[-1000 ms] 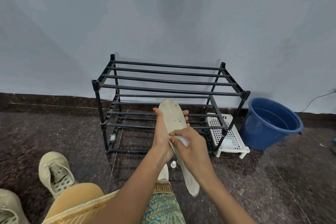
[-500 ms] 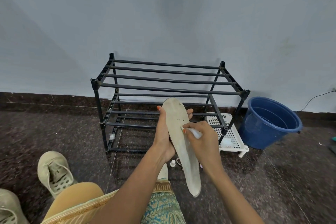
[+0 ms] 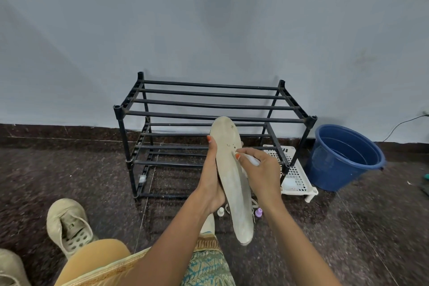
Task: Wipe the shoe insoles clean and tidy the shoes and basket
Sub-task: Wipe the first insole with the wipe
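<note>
One insole [image 3: 231, 179] stands gripped in our left hand [image 3: 212, 181]. Our right hand [image 3: 262, 174] pinches a white wipe [image 3: 251, 160] against it.

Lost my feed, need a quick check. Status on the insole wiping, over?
Left hand gripping insole, toe end up. Right hand pinching white wipe against insole's upper half. Nothing blocking the work.
</note>
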{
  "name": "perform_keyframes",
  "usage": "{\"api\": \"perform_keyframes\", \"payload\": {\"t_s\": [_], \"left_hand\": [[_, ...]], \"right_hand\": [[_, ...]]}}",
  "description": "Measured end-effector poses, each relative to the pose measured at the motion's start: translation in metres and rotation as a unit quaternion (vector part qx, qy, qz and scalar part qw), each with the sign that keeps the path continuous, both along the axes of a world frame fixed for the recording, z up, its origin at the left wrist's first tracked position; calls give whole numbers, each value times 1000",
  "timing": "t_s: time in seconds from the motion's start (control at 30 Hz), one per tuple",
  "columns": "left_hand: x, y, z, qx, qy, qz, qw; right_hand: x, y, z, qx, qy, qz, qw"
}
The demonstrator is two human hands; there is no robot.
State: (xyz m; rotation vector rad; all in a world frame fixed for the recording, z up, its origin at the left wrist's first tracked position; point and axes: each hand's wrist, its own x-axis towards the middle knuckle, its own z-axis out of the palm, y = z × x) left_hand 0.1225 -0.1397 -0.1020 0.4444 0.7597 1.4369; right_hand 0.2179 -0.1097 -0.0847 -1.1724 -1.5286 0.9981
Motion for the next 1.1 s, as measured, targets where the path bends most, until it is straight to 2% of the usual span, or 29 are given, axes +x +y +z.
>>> {"api": "perform_keyframes", "payload": {"t_s": [0.17,0.33,0.63,0.77,0.87,1.1], "left_hand": [[-2,2,-1,-8,-7,36,999],[-2,2,-1,-22,-14,56,998],[-7,2,1,-28,-1,18,999],[-4,1,2,-28,-9,27,999],[-3,0,2,-26,-12,39,999],[-4,-1,4,-12,0,36,999]], "right_hand": [[-3,7,-1,99,-172,10,980],[-3,6,-1,155,-248,61,954],[-11,-15,-2,109,-204,139,963],[-10,-8,-4,171,-261,94,945],[-12,-5,-6,183,-276,67,941],[-14,-24,-2,119,-201,138,962]]}}
